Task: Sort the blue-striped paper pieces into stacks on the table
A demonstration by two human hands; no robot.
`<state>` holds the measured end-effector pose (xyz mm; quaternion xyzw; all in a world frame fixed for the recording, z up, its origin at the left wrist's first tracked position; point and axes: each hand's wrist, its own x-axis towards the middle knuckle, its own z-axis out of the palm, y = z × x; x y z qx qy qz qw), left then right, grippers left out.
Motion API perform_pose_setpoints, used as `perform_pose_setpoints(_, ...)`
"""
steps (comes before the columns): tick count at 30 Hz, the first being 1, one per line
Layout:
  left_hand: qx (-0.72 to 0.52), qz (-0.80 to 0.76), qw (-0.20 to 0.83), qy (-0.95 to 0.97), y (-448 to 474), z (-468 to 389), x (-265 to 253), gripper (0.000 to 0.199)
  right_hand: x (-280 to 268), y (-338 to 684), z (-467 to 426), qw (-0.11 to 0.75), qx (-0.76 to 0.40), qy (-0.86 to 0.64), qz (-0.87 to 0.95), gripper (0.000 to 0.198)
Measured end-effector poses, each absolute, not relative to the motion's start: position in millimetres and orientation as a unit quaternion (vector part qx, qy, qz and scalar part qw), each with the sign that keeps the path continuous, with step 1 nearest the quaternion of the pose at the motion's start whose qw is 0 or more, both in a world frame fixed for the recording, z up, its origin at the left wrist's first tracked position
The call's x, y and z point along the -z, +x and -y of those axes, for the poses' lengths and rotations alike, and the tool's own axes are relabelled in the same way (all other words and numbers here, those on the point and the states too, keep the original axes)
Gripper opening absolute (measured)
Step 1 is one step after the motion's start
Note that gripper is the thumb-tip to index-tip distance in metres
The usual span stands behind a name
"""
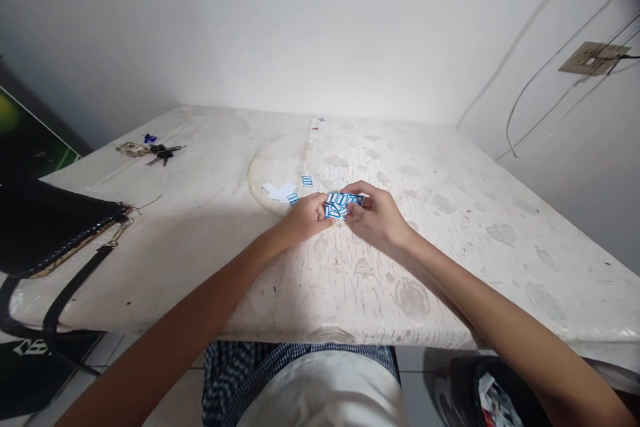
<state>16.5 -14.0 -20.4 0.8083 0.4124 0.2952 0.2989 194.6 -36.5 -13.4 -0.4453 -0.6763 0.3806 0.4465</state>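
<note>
Both hands meet over a cluster of small white paper pieces with blue printed outlines (336, 207), low over the middle of the table. My left hand (306, 215) is closed on the cluster's left edge, thumb on top. From the other side, my right hand (376, 212) has its fingers curled around the right part, pinching it. What is printed on the pieces is too small to read. One loose blue-and-white piece (307, 181) lies just beyond my left hand, and another piece (293, 199) lies beside its knuckles. Next to them is a plain white paper scrap (278, 191).
Keys on a ring (164, 152) lie at the table's (500, 267) far left. A black bag (55, 227) with a strap rests on the left edge. Below the right front edge stands a dark bin (465, 387) holding litter. Cables hang by a wall socket (593, 58).
</note>
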Motion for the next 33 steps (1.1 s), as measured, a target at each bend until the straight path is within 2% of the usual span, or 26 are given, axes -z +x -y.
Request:
perform_pose_setpoints(3,-0.306,-0.422,0.287,0.804,18.4,13.4,22.6,0.027,16.9,192.8,36.4,0.455,-0.374,-0.453,0.669,0.019)
perform_pose_setpoints(6,-0.326,-0.426,0.267,0.800,21.4,13.3,24.6,0.023,16.7,194.3,35.8,0.444,-0.368,-0.466,0.671,0.017)
perform_pose_setpoints(10,-0.334,-0.425,0.278,0.794,23.8,14.0,25.5,0.007,10.9,200.1,35.1,0.376,-0.308,-0.484,0.728,0.019)
perform_pose_setpoints(18,-0.335,-0.408,0.257,0.810,21.7,13.6,28.3,0.017,-5.5,209.3,37.4,0.262,-0.210,-0.492,0.803,0.025)
perform_pose_setpoints(25,-0.328,-0.384,0.232,0.831,20.5,14.6,25.8,0.021,-15.2,209.0,46.5,0.243,-0.189,-0.460,0.833,0.046)
perform_pose_setpoints(33,-0.331,-0.389,0.237,0.826,21.7,14.9,26.6,0.023,-11.5,212.5,43.8,0.231,-0.179,-0.466,0.835,0.024)
